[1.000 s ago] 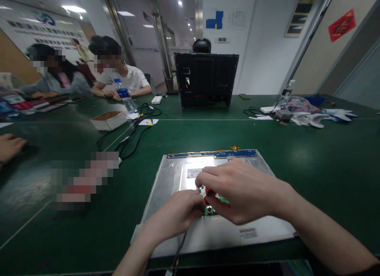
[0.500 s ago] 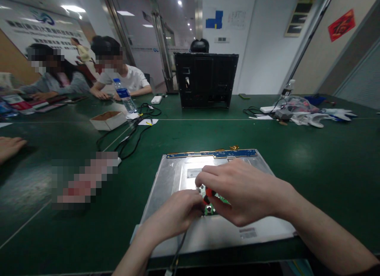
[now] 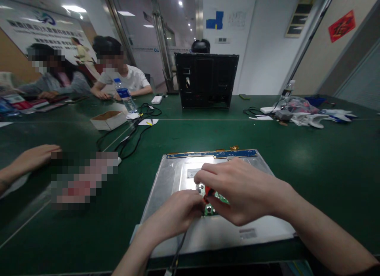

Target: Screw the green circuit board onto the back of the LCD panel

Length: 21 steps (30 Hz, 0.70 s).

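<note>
A silver display panel (image 3: 166,181) lies flat on the table, with a blue circuit strip (image 3: 208,154) along its far edge. On its middle is a small green circuit board (image 3: 211,211), partly covered by both hands. My right hand (image 3: 240,191) is closed round a red-and-black screwdriver (image 3: 209,191) over the board; its tip is hidden. My left hand (image 3: 181,206) is closed at the board's left edge, fingertips beside the screwdriver; what they pinch is hidden. A dark cable (image 3: 178,250) runs from under my left hand over the panel's near edge.
A co-worker's hand (image 3: 35,157) rests at the left near a blurred-out object (image 3: 86,181). Beyond are a white box (image 3: 108,120), a water bottle (image 3: 126,97), black cables (image 3: 136,129) and an upright black monitor housing (image 3: 207,81). Gloves and bags (image 3: 311,113) lie far right.
The co-worker's hand at the left has moved right, towards the blurred-out object. The screwdriver handle has turned slightly in my right hand. My left hand stays in place.
</note>
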Motion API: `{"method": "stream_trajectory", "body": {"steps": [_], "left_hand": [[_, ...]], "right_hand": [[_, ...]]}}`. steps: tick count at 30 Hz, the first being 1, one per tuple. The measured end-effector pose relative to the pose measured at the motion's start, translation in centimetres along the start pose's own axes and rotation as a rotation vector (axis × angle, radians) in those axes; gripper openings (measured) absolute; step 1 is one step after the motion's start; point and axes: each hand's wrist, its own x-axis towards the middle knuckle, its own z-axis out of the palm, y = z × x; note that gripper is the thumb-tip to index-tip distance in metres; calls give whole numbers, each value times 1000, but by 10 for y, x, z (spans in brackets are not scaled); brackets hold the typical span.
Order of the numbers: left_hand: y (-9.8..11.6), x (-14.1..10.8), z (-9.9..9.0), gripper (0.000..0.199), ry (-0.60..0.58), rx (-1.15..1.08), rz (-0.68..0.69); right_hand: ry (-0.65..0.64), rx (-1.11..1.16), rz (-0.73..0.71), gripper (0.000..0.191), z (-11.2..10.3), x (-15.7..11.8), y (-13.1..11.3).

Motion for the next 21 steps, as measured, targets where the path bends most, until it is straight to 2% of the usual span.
{"method": "stream_trajectory", "body": {"steps": [5,10,15,21], "left_hand": [[0,-1,0,19,18,23,-9],[1,-1,0,18,32,44,-44],[0,0,0,19,33,19,-5],[1,0,0,19,24,0,8]], "right_hand": [[17,-24,21,12,2,1,0],[17,-47,14,17,4,1,1],[14,22,-10,16,0,-1,-1],[18,-14,9,12,3,1,-1]]}}
